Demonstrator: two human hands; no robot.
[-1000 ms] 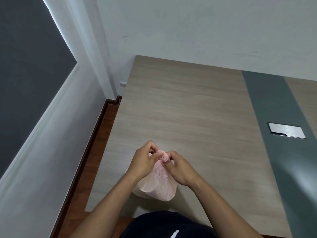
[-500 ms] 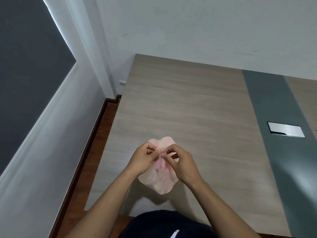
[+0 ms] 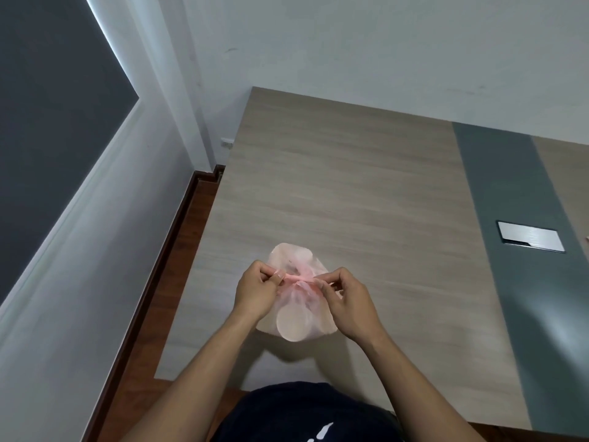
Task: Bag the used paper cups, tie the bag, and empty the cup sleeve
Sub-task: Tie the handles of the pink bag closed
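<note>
On a wood-grain counter [image 3: 350,186] in a white-walled corner, the left hand [image 3: 255,291] and right hand [image 3: 347,301] each pinch a twisted end of the pink bag [image 3: 293,258] between them, paper cups [image 3: 291,323] already inside. The knot looks unfinished; the cup sleeve, out of view, awaits emptying.

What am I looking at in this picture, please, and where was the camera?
There is no machine: a camera worn on a person's head looks forward and down at their two bare arms. The left hand and the right hand each pinch a twisted end of a pink plastic bag, stretched sideways between them, as if tightening a knot. The bag is over a wooden table; a round cup bottom shows through the plastic. A grey strip in the table holds a metal cover plate. The dark shape at the bottom is the person's clothing.
</note>
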